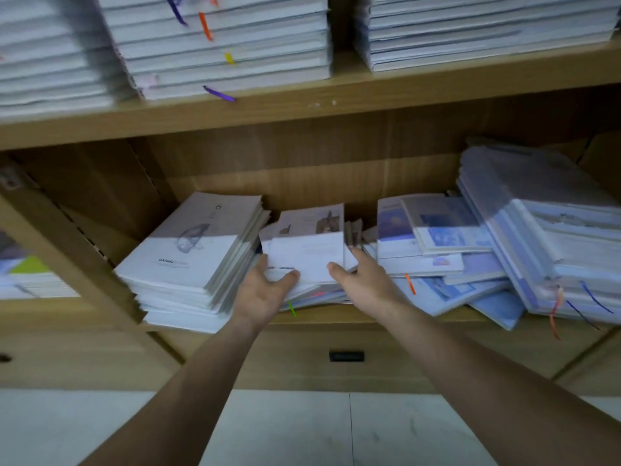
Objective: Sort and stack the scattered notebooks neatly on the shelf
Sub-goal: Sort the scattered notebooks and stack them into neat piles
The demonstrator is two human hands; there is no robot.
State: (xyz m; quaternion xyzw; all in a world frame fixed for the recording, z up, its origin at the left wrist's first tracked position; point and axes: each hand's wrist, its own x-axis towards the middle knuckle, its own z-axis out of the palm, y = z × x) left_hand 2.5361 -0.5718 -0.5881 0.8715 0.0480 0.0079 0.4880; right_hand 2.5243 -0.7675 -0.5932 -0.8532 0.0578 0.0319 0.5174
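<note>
Nearest, the pale tiled floor (336, 425) lies below two bare forearms reaching forward to the lower shelf (369, 319). The left grip (265, 290) holds the middle notebooks (305, 255) at their near left corner, with the thumb laid on the top cover and the fingers against the side. The right grip (361, 280) holds the same bundle at its right edge, thumb on top and fingers along the flank. Both are closed on the bundle, apparently to square its edges and handle it as one unit. The bundle sits at the shelf front on top of loose notebooks, just beside the tidy white stack (191, 260) to the left. To the right, blue notebooks (440, 260) lie overlapped and skewed, unsorted, against a tall leaning pile (554, 237). Judgement: sorting is partway done. Farther and higher, the upper shelf (336, 95) carries squared stacks (218, 45) with ribbon markers hanging out.
</note>
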